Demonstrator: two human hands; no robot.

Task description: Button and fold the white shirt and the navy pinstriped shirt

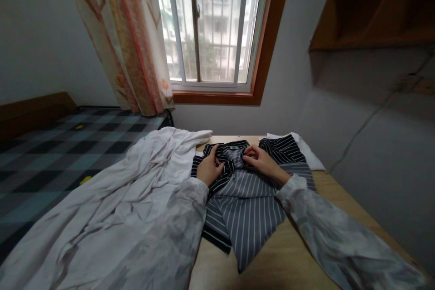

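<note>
A striped shirt (pixel 251 208), dark with thin white lines and showing its greyer inner side, lies spread on the wooden table. Its collar end faces the window, and one pointed front corner hangs toward me. My left hand (pixel 210 168) is curled round the black-striped front near the collar, with cloth between thumb and fingers. At the other side of the neck opening, my right hand (pixel 263 161) pinches the collar edge between thumb and fingertips. Some fingertips of both hands are hidden by cloth or by the hands themselves.
White crumpled cloth (pixel 146 181) covers the table's left side. Another white piece (pixel 311 156) lies under the shirt at the far right. The wooden tabletop (pixel 268 263) meets the wall on the right. A checked bed (pixel 68 145) stands left, a window with a curtain (pixel 136 54) ahead.
</note>
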